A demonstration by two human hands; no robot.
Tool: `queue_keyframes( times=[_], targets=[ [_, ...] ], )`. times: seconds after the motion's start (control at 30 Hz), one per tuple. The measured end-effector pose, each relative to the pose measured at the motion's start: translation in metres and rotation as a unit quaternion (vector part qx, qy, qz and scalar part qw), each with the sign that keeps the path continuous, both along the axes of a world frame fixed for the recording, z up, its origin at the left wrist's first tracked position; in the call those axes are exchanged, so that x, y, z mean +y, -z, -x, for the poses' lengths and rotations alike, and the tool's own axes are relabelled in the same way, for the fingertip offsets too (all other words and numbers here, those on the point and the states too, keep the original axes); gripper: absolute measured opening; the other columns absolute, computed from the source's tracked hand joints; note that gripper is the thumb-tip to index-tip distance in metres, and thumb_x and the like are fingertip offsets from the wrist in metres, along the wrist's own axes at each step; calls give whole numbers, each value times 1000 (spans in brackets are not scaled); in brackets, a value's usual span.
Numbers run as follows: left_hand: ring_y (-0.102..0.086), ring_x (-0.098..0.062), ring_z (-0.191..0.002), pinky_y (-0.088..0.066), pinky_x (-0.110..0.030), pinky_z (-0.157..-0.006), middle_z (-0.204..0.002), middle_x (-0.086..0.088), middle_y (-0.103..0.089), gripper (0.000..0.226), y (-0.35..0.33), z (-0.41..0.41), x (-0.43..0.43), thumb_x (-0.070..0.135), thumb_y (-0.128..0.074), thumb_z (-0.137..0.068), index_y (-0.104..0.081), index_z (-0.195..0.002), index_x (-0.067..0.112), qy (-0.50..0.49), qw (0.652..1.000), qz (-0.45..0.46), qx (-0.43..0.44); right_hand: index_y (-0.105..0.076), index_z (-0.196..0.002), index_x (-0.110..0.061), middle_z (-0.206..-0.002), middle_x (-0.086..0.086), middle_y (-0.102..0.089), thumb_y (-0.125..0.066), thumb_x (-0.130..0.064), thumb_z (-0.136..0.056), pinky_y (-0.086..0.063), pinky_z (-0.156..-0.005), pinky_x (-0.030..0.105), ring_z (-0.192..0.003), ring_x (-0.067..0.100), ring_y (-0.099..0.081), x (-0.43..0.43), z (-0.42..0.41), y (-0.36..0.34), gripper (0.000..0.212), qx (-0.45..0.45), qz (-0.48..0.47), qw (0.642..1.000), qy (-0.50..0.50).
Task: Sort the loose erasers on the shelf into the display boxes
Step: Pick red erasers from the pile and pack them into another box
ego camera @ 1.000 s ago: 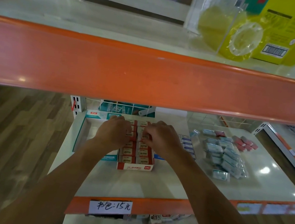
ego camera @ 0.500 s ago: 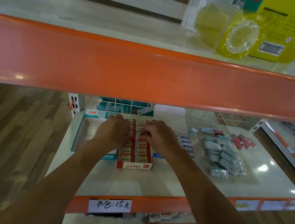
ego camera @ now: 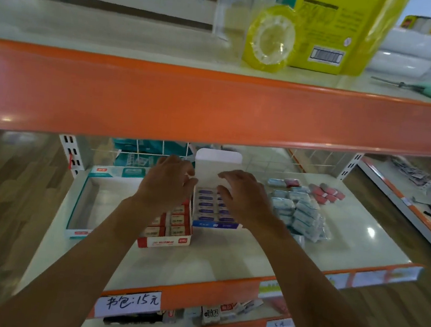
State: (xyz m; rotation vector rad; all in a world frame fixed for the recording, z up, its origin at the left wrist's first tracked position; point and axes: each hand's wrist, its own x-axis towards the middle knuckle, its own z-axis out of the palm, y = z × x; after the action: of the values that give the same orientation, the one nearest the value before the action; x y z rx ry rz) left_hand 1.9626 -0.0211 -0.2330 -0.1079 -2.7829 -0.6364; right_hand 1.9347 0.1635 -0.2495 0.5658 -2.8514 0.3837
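Note:
A red display box (ego camera: 164, 242) full of red-labelled erasers stands at the middle of the white shelf. Right beside it a blue display box (ego camera: 216, 224) holds rows of blue-labelled erasers, its white lid flap (ego camera: 217, 163) standing up behind. My left hand (ego camera: 166, 181) hovers over the back of the red box with fingers spread and empty. My right hand (ego camera: 246, 194) hangs over the blue box, fingers relaxed, holding nothing. A heap of loose pale-blue wrapped erasers (ego camera: 300, 214) lies to the right, with a few pink erasers (ego camera: 327, 193) behind it.
A teal-edged empty display box (ego camera: 79, 201) sits at the left. The orange front of the upper shelf (ego camera: 215, 109) overhangs the work area. Yellow tape (ego camera: 270, 38) and a yellow package (ego camera: 334, 28) stand on that upper shelf. A handwritten price label (ego camera: 128, 303) hangs below.
Both hands have lifted off the red box and moved apart and to the right. The blue box between them now shows; the view has also shifted.

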Motion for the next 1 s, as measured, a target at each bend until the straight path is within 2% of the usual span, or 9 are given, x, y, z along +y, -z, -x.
queue_keyframes(
  times=[0.17,0.33,0.47,0.57,0.73,0.87,1.0],
  targets=[
    [-47,-22,-114,-42,-36,-93,-120,-6,-55,27,-6,13,58,32,-54,-93,-60,-113,16,46,999,0,-3,-54,-129,-22,-130,3,-58,-50,-35,-95,-43,-99,42,-119,23,-51,60,3,4,36,13,8,999,46],
    [-47,-27,-108,-43,-40,-88,-111,-10,-54,26,-9,25,119,29,-51,-94,-62,-112,13,98,994,20,-32,-57,-127,-21,-131,6,-58,-53,-30,-93,-44,-96,40,-118,26,-53,128,9,8,35,1,23,997,78],
    [-47,-28,-107,-44,-41,-91,-109,-11,-54,24,-8,33,163,28,-52,-93,-63,-108,13,122,991,18,-44,-53,-132,-22,-131,5,-58,-53,-30,-94,-43,-94,37,-118,26,-54,176,13,9,38,-2,17,995,101],
    [-46,-26,-109,-43,-39,-92,-111,-9,-54,24,-7,37,191,29,-52,-93,-62,-109,15,128,990,23,-52,-51,-133,-20,-138,5,-52,-52,-31,-96,-44,-96,41,-122,27,-51,205,17,13,39,-16,11,993,119],
    [-48,-22,-103,-42,-36,-85,-108,-6,-56,22,-4,47,233,31,-53,-93,-63,-107,17,128,990,42,-44,-47,-137,-22,-140,4,-50,-54,-29,-94,-48,-94,47,-125,28,-49,246,28,25,44,-17,53,992,113],
    [-48,-21,-102,-42,-35,-85,-110,-5,-57,21,0,58,263,29,-53,-92,-64,-106,16,137,989,46,-41,-47,-137,-22,-137,6,-49,-57,-24,-92,-48,-93,45,-120,30,-50,270,40,33,46,-29,77,990,112],
    [-46,-22,-106,-42,-35,-89,-113,-5,-57,23,1,69,290,24,-51,-92,-64,-108,15,144,987,51,-41,-43,-139,-16,-144,7,-43,-55,-24,-93,-44,-97,43,-126,30,-44,288,58,41,48,-39,63,992,107]
  ],
)
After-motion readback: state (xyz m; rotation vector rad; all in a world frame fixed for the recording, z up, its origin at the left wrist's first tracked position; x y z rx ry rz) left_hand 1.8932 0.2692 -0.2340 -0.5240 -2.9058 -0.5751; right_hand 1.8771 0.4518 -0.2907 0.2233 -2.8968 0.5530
